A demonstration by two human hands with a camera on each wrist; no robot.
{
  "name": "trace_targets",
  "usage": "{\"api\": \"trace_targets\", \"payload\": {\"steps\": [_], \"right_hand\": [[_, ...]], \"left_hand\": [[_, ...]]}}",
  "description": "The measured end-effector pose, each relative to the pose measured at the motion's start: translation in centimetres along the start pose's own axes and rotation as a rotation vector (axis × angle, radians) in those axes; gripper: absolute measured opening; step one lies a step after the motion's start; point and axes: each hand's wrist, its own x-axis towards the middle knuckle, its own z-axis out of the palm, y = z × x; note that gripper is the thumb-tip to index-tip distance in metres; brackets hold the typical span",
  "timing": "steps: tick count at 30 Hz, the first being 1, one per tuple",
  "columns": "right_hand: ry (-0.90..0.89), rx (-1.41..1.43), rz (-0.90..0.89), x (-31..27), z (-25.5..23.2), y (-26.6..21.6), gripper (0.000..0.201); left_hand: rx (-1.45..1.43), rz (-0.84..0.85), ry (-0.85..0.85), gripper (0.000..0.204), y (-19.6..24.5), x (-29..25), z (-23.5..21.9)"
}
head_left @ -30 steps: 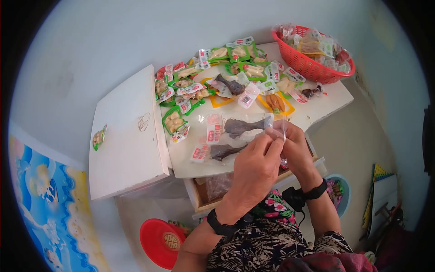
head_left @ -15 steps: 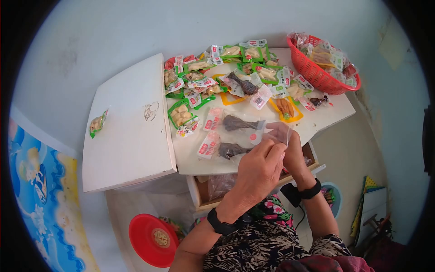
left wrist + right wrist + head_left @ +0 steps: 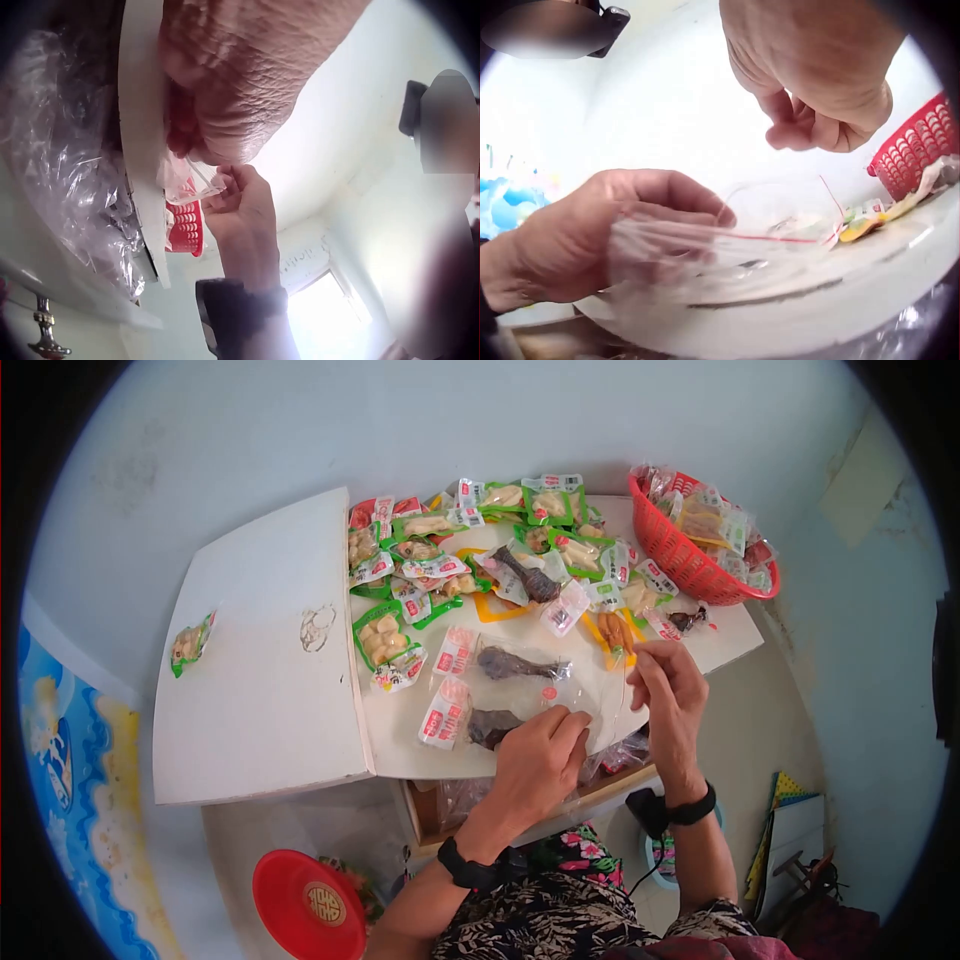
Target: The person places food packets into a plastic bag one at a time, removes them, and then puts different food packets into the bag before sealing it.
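My left hand (image 3: 540,765) pinches the edge of a clear bag (image 3: 780,259) with a red line along its mouth. Apart from the bag, above its mouth in the right wrist view, is my right hand (image 3: 817,97), fingers loosely bent and nothing visible between them. Beside the left hand on the white table (image 3: 400,735) lie two dark drumsticks in clear plastic, the upper one (image 3: 515,663) fully visible and the lower one (image 3: 490,728) partly behind that hand. Whether they are inside the clear bag I cannot tell.
Green-edged food packets (image 3: 385,640) crowd the table's back and left. A red basket (image 3: 690,560) of packets stands at the back right. Below the front edge, an open drawer (image 3: 425,815) holds clear plastic. A red basin (image 3: 285,900) is at lower left.
My right hand has let go of the bag and moved away to the right. My left hand, still pinching the bag, has lowered towards the table with it.
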Motion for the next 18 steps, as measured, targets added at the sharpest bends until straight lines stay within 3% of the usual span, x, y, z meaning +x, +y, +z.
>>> {"api": "trace_targets", "payload": {"steps": [5, 11, 14, 18], "right_hand": [[-0.190, -0.376, -0.259, 7.4, 1.6, 3.6, 0.023], [-0.208, -0.859, -0.451, 11.2, 4.4, 3.0, 0.049], [-0.300, -0.947, -0.274, 11.2, 5.7, 1.5, 0.059], [-0.425, -0.676, -0.094, 12.2, 5.1, 3.2, 0.052]], "left_hand": [[-0.061, -0.011, 0.002, 0.016, -0.5, 0.0, 0.1], [-0.100, 0.000, 0.000, 0.019, -0.9, -0.4, 0.2], [-0.102, 0.014, 0.002, 0.021, -1.0, -0.5, 0.2], [-0.129, 0.025, 0.011, 0.021, -1.2, -0.7, 0.3]]}}
